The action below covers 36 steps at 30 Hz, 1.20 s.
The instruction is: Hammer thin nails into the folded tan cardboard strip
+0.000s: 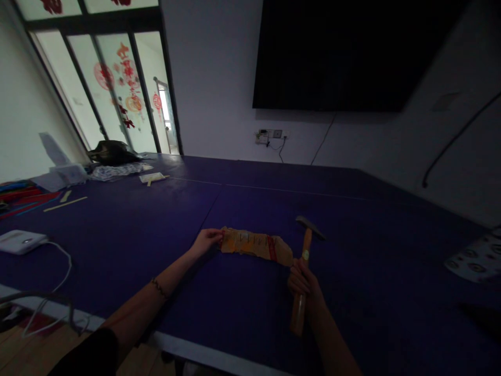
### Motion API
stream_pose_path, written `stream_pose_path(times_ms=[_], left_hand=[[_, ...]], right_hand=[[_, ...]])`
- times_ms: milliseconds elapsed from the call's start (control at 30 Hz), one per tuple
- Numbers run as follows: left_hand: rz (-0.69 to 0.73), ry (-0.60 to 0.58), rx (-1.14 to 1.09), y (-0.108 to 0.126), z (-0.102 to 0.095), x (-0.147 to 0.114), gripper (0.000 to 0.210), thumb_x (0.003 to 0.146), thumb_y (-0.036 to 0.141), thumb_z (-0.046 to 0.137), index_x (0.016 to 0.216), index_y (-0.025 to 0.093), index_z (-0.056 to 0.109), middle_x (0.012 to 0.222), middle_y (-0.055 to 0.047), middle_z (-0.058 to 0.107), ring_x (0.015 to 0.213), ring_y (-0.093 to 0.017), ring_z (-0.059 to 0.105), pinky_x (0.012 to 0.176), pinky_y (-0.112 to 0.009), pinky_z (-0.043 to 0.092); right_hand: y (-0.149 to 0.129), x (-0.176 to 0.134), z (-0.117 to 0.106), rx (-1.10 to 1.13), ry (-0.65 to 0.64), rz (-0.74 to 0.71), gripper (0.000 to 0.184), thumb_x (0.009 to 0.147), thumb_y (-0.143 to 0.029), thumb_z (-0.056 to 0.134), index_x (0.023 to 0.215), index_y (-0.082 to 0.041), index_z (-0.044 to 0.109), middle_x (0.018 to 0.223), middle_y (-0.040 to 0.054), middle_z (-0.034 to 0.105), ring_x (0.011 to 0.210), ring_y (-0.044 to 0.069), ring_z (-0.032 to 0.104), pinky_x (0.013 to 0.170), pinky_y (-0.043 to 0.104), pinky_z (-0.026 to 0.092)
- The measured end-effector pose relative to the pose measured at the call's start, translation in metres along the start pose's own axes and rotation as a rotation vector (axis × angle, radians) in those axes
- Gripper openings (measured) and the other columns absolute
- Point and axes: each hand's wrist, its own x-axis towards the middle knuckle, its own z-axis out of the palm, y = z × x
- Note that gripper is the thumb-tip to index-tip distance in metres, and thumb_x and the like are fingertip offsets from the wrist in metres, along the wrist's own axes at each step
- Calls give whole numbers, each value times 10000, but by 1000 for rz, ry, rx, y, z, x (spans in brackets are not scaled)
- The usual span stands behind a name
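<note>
A torn strip of brown cardboard (pixel 248 248) lies in front of me on the purple table, or just over it. Several thin dark marks, perhaps nails or staples, line its upper part, and a red band crosses it near the right end. My left hand (pixel 207 242) pinches the strip's left end. Wrapped round the wooden handle of a hammer (pixel 307 243) are the fingers of my right hand (pixel 303 282), with the metal head pointing away from me. That hand also meets the strip's right tip; whether it grips the tip, I cannot tell.
The purple table (pixel 250 308) reaches to the wall under a large dark screen (pixel 332 57). A white device (pixel 23 241) with a cable sits at the left. Farther back are colourful strips (pixel 27 198), a small white packet (pixel 152 177) and a black bag (pixel 113 152).
</note>
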Motion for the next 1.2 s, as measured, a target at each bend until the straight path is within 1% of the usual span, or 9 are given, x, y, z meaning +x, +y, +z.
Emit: stream_pose_path(times_ms=[100, 167, 233, 333, 467, 733, 933, 1067, 1200], left_hand=[[7, 78, -1, -5, 20, 15, 190, 734, 274, 542, 797, 108, 610, 669, -41, 626, 611, -140, 581, 581, -245, 450], [20, 113, 15, -7, 32, 21, 153, 724, 271, 561, 747, 125, 598, 654, -24, 619, 628, -142, 580, 573, -234, 439], [36, 128, 38, -9, 40, 23, 133, 723, 268, 566, 712, 137, 583, 645, -11, 617, 644, -143, 579, 581, -229, 434], [54, 122, 70, -12, 48, 22, 127, 742, 265, 558, 699, 146, 570, 656, -8, 633, 667, -143, 584, 602, -228, 434], [64, 101, 99, -13, 50, 18, 139, 762, 272, 562, 701, 148, 576, 683, -17, 652, 676, -146, 593, 627, -235, 441], [52, 110, 195, -12, 51, 15, 141, 740, 276, 612, 680, 152, 641, 709, -15, 647, 728, -167, 589, 685, -260, 431], [32, 103, 231, -13, 53, 14, 109, 735, 238, 617, 746, 150, 681, 710, -19, 661, 725, -172, 599, 655, -253, 430], [22, 100, 241, -13, 52, 13, 122, 740, 221, 614, 807, 158, 695, 763, -24, 686, 736, -175, 612, 679, -264, 441], [17, 104, 247, -10, 51, 12, 113, 745, 219, 622, 793, 154, 702, 802, -36, 701, 756, -181, 624, 714, -276, 449]], right_hand=[[-3, 4, -8, -30, -13, 35, 348, 880, -347, 502, 584, -192, 403, 373, -156, 195, 247, 11, 22, 244, 95, 200], [-2, 8, -14, -56, -41, 76, 380, 870, -371, 511, 559, -185, 396, 363, -159, 197, 230, 7, 62, 230, 116, 184], [2, 12, -21, -81, -71, 124, 396, 866, -391, 512, 549, -174, 413, 356, -160, 220, 223, 4, 118, 229, 133, 178], [10, 15, -26, -106, -82, 181, 378, 870, -415, 499, 595, -156, 471, 377, -151, 289, 245, 4, 192, 252, 142, 206], [15, 13, -26, -124, -66, 244, 361, 855, -425, 518, 619, -154, 482, 397, -146, 315, 260, 3, 215, 265, 142, 219], [10, 8, -23, -118, -59, 338, 347, 826, -440, 551, 630, -164, 473, 389, -151, 301, 253, 3, 196, 260, 138, 224], [9, 5, -22, -65, -77, 347, 335, 848, -430, 528, 657, -156, 501, 397, -151, 308, 247, 0, 177, 271, 134, 245], [8, 4, -26, -27, -106, 349, 314, 864, -414, 513, 693, -150, 525, 400, -148, 320, 250, 2, 193, 267, 137, 238], [6, 3, -29, 11, -116, 360, 320, 878, -405, 491, 693, -147, 529, 408, -144, 324, 259, 3, 210, 271, 138, 240]])
